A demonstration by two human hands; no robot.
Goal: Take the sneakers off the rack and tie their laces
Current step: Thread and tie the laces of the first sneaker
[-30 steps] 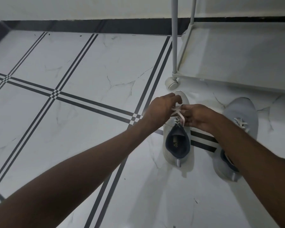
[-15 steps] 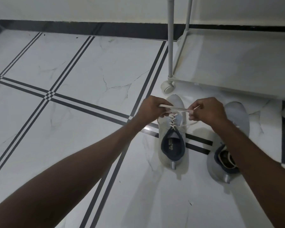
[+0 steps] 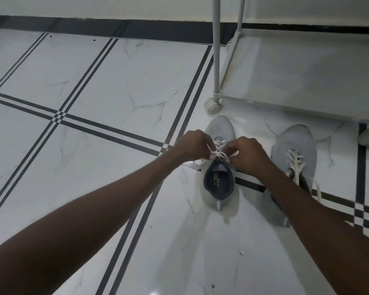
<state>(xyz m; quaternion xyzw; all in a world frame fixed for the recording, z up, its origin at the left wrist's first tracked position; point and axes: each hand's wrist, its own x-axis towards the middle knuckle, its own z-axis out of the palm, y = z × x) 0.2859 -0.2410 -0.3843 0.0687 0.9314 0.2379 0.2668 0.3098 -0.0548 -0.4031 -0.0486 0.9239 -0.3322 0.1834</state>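
Observation:
Two grey sneakers stand on the white tiled floor, toes pointing away from me. The left sneaker (image 3: 219, 133) has a dark blue lining, and its white laces (image 3: 218, 153) are pinched between both hands above the tongue. My left hand (image 3: 192, 145) holds one lace end, and a loose bit trails onto the floor beside it. My right hand (image 3: 246, 153) grips the other lace end close by. The right sneaker (image 3: 294, 143) lies partly under my right forearm, its white laces (image 3: 296, 162) loose.
A white metal rack (image 3: 226, 96) on castor wheels stands just beyond the sneakers at the upper right, its bottom shelf bare. A dark skirting strip (image 3: 115, 28) runs along the far wall. The floor has dark stripe lines crossing it.
My hands had pulled the lace ends apart to the sides; they have now come back together over the tongue of the left sneaker, working the lace.

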